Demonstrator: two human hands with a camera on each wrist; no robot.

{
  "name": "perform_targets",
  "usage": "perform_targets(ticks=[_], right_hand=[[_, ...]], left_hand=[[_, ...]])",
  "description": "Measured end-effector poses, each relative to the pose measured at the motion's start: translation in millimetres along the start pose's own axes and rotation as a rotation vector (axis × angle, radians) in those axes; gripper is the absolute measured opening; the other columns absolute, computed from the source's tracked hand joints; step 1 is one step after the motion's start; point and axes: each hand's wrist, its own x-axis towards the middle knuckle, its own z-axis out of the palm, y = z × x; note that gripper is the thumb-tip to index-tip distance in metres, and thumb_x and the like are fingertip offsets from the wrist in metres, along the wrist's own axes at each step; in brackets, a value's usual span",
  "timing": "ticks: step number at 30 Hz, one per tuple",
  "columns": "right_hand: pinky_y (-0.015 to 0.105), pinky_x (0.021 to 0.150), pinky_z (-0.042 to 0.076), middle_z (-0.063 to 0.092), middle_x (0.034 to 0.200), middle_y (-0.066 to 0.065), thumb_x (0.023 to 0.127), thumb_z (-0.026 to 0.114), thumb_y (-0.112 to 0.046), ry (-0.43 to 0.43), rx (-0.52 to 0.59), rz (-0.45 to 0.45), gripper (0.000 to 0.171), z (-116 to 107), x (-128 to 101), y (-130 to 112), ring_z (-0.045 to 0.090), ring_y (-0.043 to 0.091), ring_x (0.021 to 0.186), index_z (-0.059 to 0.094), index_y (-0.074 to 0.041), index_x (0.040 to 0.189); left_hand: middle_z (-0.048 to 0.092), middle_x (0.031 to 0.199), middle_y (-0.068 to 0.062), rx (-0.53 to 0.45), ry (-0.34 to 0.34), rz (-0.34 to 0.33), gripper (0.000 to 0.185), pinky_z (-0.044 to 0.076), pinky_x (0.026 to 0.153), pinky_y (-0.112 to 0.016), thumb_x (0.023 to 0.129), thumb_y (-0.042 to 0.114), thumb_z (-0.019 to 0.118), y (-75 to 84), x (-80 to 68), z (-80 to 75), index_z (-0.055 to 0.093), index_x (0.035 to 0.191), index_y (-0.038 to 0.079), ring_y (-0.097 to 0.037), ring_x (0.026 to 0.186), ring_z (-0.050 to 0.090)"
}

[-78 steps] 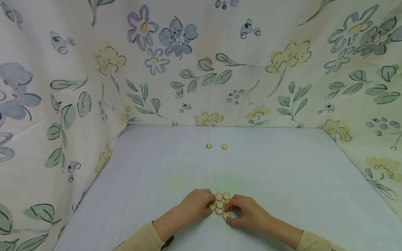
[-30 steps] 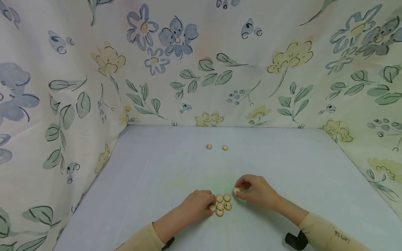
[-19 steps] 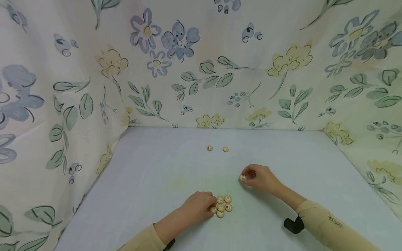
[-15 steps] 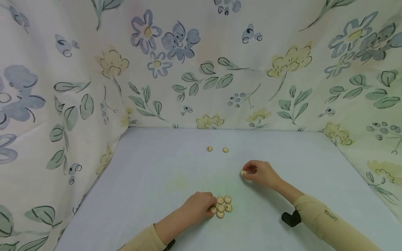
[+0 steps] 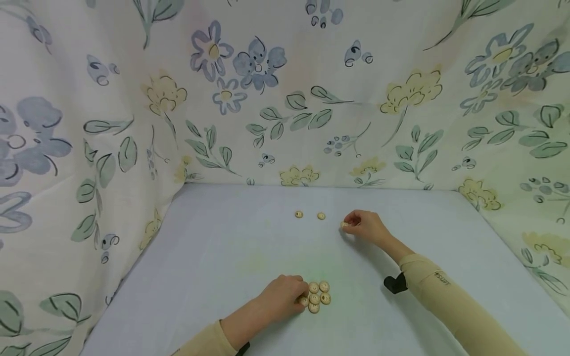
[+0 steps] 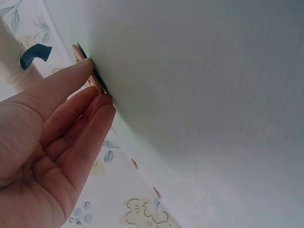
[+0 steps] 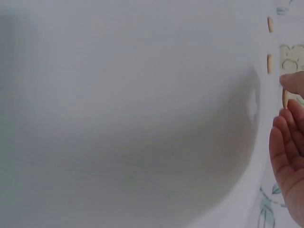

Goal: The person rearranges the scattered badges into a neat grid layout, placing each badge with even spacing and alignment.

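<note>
A white fabric backdrop printed with blue and yellow flowers and green leaves rises behind and along both sides, running out of frame at the top. It surrounds a bench with a smooth, pale bluish-white surface, whose near edge is cut off. Two cream-coloured fabric sleeves enter from below: the right one carries dark lettering too small to read, and the left one is mostly out of frame.

The left hand pinches a round, pale wooden disc at the near cluster's left edge, its fingers covering part of it. The right hand, reaching far forward, grasps another round, pale wooden disc between thumb and fingers, leaving only a sliver visible; the right wrist view crops this hand at its edge.

A black object juts from under the right sleeve, its full shape hidden.

Five round, pale wooden discs with dark marks bunch beside the left hand. Two more lie well apart from them, the far-left disc and the far-right disc, the latter near the right hand. Their markings are hard to make out.
</note>
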Motion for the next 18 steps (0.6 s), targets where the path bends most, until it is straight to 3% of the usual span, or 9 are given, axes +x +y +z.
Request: perform_targets(ticks=[8,18], right_hand=[[0.034,0.071,0.045,0.065,0.09,0.006,0.085,0.074,-0.023,0.003,-0.015,0.095,0.025,-2.1,18.3,4.3,0.056,0.022,0.084,0.068,-0.004,0.101],[0.035,0.073,0.046,0.066,0.091,0.007,0.087,0.073,-0.024,-0.008,-0.005,0.112,0.026,0.1,30.3,9.9,0.06,0.023,0.086,0.068,-0.002,0.101]], left_hand=[[0.047,0.069,0.01,0.002,-0.005,-0.001,0.018,0.032,0.058,-0.017,0.075,0.008,0.078,1.1,-0.6,-2.2,0.061,0.077,0.013,-0.001,0.06,0.036],[0.051,0.073,0.01,0.002,-0.01,-0.008,0.016,0.038,0.065,-0.02,0.076,0.01,0.079,1.5,-1.6,-2.1,0.064,0.08,0.015,-0.001,0.063,0.039]])
